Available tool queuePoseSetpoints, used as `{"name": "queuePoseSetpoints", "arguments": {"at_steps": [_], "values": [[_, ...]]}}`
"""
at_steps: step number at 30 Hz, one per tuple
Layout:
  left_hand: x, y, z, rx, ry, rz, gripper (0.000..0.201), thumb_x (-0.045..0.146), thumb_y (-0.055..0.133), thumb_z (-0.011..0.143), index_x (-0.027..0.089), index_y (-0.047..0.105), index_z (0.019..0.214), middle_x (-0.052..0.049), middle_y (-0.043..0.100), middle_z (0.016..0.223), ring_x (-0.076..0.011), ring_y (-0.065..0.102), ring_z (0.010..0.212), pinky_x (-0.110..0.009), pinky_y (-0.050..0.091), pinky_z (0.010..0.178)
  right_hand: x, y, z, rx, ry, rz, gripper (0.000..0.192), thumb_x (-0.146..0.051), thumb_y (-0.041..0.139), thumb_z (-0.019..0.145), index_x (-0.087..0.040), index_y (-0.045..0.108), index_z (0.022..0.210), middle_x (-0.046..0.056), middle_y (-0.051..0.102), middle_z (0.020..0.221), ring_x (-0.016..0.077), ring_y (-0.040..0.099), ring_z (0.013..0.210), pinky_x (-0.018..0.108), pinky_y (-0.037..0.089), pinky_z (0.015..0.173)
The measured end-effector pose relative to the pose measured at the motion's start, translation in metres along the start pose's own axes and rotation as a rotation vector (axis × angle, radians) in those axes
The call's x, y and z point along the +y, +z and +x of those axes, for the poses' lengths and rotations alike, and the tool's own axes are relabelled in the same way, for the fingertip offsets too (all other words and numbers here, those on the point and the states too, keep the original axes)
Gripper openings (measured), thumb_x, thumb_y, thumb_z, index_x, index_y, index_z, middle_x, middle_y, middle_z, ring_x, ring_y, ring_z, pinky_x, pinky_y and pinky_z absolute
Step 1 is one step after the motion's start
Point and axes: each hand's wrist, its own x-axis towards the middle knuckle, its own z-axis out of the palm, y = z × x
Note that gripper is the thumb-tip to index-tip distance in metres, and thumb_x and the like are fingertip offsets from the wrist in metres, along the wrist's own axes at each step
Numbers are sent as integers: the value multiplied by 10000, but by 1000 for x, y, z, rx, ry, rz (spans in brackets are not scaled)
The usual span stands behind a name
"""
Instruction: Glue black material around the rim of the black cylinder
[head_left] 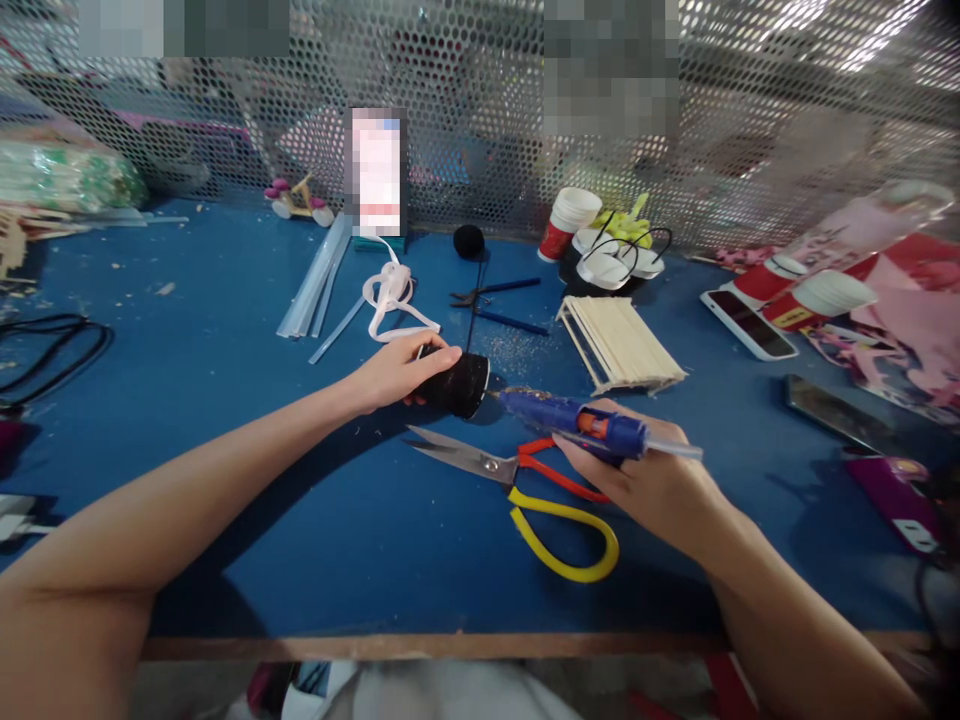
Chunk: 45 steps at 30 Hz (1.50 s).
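Observation:
My left hand (397, 370) grips a black cup-shaped object (459, 384) lying on its side on the blue table (247, 480). My right hand (649, 480) holds a blue hot glue gun (577, 420) with a clear glue stick at its back. The gun's nozzle touches the black object's rim. Scissors (517, 480) with red and yellow handles lie just below both hands.
Behind are a popsicle-stick frame (619, 345), blue pliers (495, 300), white ribbon (390, 295), clear glue sticks (315, 285), a black pompom (469, 241) and red paper cups (566, 225). Phones (750, 325) lie at right. A perforated metal screen (480, 120) closes the back.

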Motion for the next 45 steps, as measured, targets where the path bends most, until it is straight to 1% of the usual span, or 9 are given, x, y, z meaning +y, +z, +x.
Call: {"name": "queuePoseSetpoints", "arguments": {"at_steps": [5, 8, 11, 16, 24, 32, 38, 41, 45], "values": [[0, 1, 0, 1, 16, -24, 353, 525, 458, 833, 177, 516, 837, 4, 492, 639, -96, 510, 456, -183, 398, 375, -2, -3, 1, -13, 8, 4, 118, -334, 521, 799, -225, 551, 765, 3, 598, 644, 142, 542, 540, 248, 423, 492], [-1, 1, 0, -3, 26, -38, 341, 515, 456, 837, 178, 511, 834, 8, 486, 647, -95, 510, 453, -181, 392, 371, -7, -7, 3, -6, 11, 28, 176, -359, 460, 817, -236, 584, 795, 8, 571, 585, 158, 536, 514, 266, 421, 473], [-2, 1, 0, -1, 25, -27, 343, 518, 454, 835, 180, 513, 846, 2, 494, 664, -99, 521, 461, -184, 392, 375, -11, -9, 4, 26, 10, 47, 214, -377, 441, 817, -238, 601, 785, 13, 544, 541, 167, 527, 499, 282, 426, 473], [-3, 1, 0, 4, 29, -19, 352, 523, 454, 832, 177, 517, 848, -3, 496, 679, -99, 524, 468, -185, 395, 380, -10, -8, 5, 14, 16, 54, 245, -404, 436, 813, -235, 609, 777, 15, 535, 539, 167, 526, 503, 282, 432, 479], [-4, 1, 0, -1, 42, -21, 359, 527, 445, 838, 177, 515, 866, -2, 495, 681, -105, 532, 474, -194, 400, 384, -6, -4, 8, 78, 12, 43, 309, -437, 422, 816, -207, 625, 780, 32, 510, 522, 183, 528, 529, 316, 460, 536], [-3, 1, 0, 1, 37, -18, 366, 536, 447, 834, 179, 516, 871, 0, 496, 685, -108, 538, 469, -195, 403, 382, -4, -4, 9, 98, -42, 26, 348, -441, 414, 817, -204, 641, 700, 52, 523, 547, 172, 512, 494, 323, 444, 517], [-4, 1, -1, 6, 41, -13, 351, 527, 451, 837, 187, 523, 882, 6, 489, 691, -103, 532, 472, -199, 414, 386, -5, -6, 12, 110, 19, 49, 293, -428, 473, 774, -225, 625, 626, 23, 430, 458, 176, 472, 462, 323, 407, 482], [-4, 2, -1, 10, 49, -7, 343, 517, 457, 838, 185, 524, 890, 4, 495, 704, -95, 524, 474, -190, 412, 384, -6, -7, 15, 110, 46, 67, 243, -400, 505, 738, -233, 623, 606, 9, 373, 424, 191, 474, 467, 331, 399, 490], [-3, 2, -1, 7, 49, -8, 339, 507, 460, 840, 180, 525, 902, 4, 498, 704, -90, 517, 485, -181, 416, 386, -7, -8, 15, 114, 32, 76, 233, -378, 517, 732, -223, 629, 599, 6, 373, 425, 179, 464, 453, 330, 400, 493]]}}
